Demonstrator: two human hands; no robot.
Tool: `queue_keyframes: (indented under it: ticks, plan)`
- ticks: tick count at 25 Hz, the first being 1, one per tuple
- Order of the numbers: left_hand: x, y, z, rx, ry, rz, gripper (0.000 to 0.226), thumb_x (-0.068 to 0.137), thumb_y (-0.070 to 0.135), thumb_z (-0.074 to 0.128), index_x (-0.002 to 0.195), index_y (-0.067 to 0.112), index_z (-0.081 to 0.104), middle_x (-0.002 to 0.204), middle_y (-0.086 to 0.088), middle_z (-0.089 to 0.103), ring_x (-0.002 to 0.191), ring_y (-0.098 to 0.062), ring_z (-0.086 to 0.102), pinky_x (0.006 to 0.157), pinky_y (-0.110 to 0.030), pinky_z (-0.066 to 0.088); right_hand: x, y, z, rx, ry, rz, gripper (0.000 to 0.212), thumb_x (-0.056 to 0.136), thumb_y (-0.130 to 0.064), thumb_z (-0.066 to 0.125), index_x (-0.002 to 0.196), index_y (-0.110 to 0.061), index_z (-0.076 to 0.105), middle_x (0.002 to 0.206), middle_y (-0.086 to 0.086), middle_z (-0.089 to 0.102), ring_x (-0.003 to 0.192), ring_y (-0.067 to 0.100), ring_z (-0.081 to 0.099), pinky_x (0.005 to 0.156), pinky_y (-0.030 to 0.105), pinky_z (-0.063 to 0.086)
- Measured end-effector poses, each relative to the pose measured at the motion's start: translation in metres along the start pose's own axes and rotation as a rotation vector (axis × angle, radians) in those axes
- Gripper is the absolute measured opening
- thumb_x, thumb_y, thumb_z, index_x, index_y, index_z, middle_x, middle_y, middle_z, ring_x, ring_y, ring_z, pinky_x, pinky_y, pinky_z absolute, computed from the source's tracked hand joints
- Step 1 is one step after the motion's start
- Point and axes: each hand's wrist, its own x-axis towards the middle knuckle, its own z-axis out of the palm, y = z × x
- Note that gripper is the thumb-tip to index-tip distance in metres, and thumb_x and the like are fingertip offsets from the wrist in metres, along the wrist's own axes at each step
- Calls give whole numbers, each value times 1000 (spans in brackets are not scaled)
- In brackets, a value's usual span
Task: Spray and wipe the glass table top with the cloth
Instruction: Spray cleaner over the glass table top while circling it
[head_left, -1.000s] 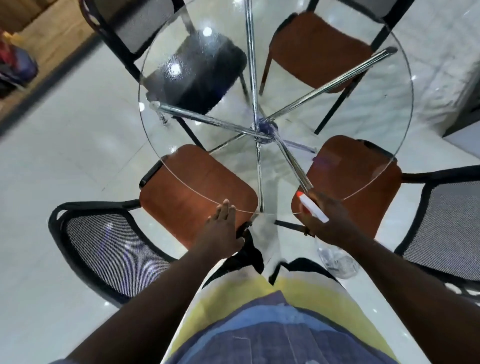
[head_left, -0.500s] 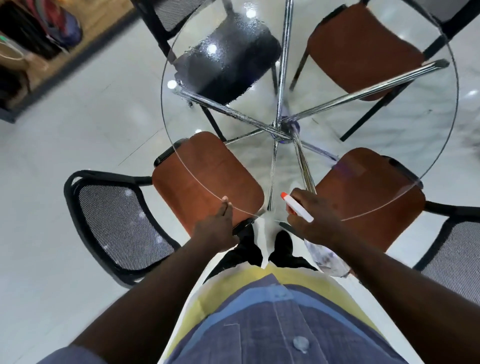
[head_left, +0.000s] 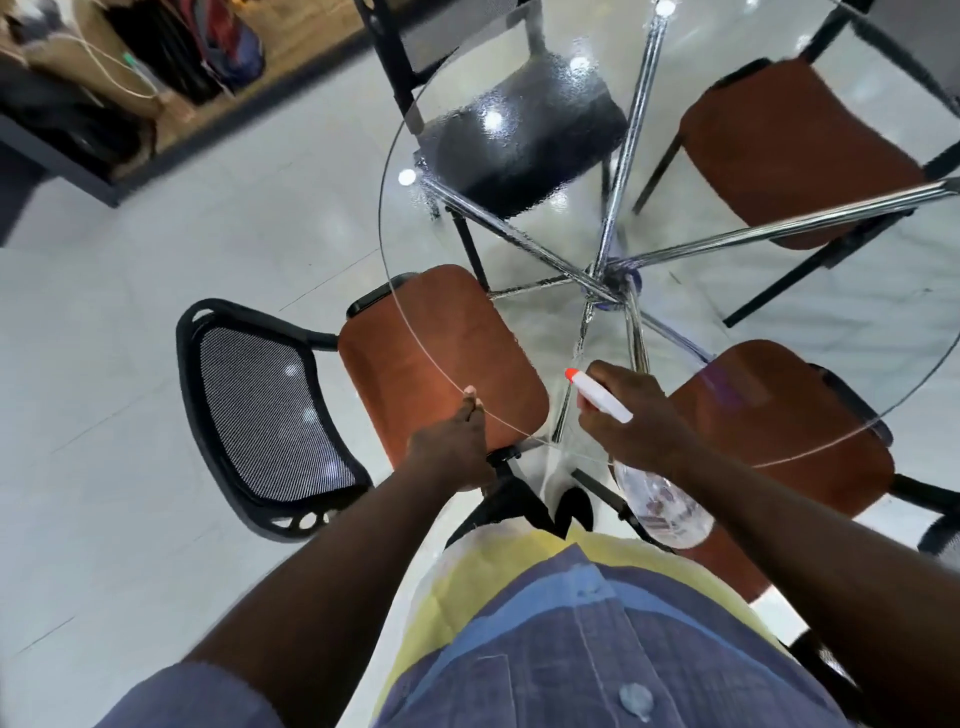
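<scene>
The round glass table top (head_left: 385, 218) fills the upper right of the head view, on chrome legs (head_left: 608, 291). Spray droplets cover its far left part, above a black chair seat. My right hand (head_left: 636, 423) grips a spray bottle over the near rim. Its white head with orange nozzle (head_left: 597, 396) points up and left, and the clear body (head_left: 662, 506) hangs below my wrist. My left hand (head_left: 454, 447) rests with straight fingers on the near edge of the glass. No cloth is in view.
Chairs ring the table: a brown seat (head_left: 441, 353) with black mesh back (head_left: 260, 405) at near left, another brown seat (head_left: 779, 431) at near right, a black one (head_left: 519, 150) and a brown one (head_left: 795, 150) beyond. Bags lie on a wooden floor (head_left: 130, 78) at far left.
The view has swung left, so the table now sits further right. My right hand keeps its grip on the spray bottle, and my left hand stays on the near rim with fingers drawn closer together.
</scene>
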Motion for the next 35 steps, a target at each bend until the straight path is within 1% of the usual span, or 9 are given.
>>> queue_keyframes:
  ticks: [6,9,14,17,23,26,30,32,35]
  plan:
    - [5,0,0,-5,-7,-20,101,89,44,65,166,19,4,174,9,-10,144,-29,46,105,-53,49,30,-22,2,78,-12,-18,9,87,-7,70,89,-13,63,75,-2,67,65,12,63,64,30,51]
    - [3,0,-4,-10,-9,-20,96,89,40,63,166,19,8,174,9,-5,143,-29,48,104,-51,50,37,-33,1,82,28,-35,8,85,-4,69,88,-10,65,78,1,68,71,22,60,63,12,44]
    - [6,2,-5,-14,5,-17,94,90,41,62,165,16,11,175,5,3,132,-29,56,99,-49,52,39,-35,-5,159,31,15,10,86,-7,69,94,-14,66,78,-8,67,68,15,64,69,41,62]
    - [11,0,-3,-33,9,-8,94,89,42,65,163,14,16,175,2,9,128,-29,59,96,-49,55,25,-22,-10,172,52,43,8,83,-13,70,88,-17,65,76,-2,68,69,24,66,66,51,63]
    - [6,4,-7,16,5,-4,88,95,45,63,164,15,16,174,1,11,140,-33,49,103,-52,51,-16,20,-31,143,170,195,11,89,-19,73,96,-20,65,73,-6,62,68,14,62,69,33,51]
    - [2,6,-5,49,43,0,91,93,49,64,163,14,18,173,-2,16,148,-34,38,108,-53,47,-30,34,-40,145,190,207,20,88,-14,73,86,-26,57,70,-7,60,65,19,63,68,35,51]
    - [0,23,3,23,258,94,96,91,53,65,164,15,16,173,-8,15,157,-31,21,123,-51,31,-47,44,-51,244,289,286,10,89,-11,70,98,-7,65,75,9,65,57,28,65,62,43,59]
    - [-2,39,9,17,298,157,94,93,51,62,165,14,13,174,-7,10,159,-29,15,126,-50,25,-57,48,-55,279,329,319,11,94,-1,71,98,-10,64,74,3,64,54,20,65,58,41,61]
    - [-4,54,22,48,308,197,89,95,46,58,165,12,15,174,-8,9,160,-28,14,126,-46,22,-74,65,-55,217,349,294,12,92,-10,73,95,-16,64,77,-4,64,69,31,70,68,52,64]
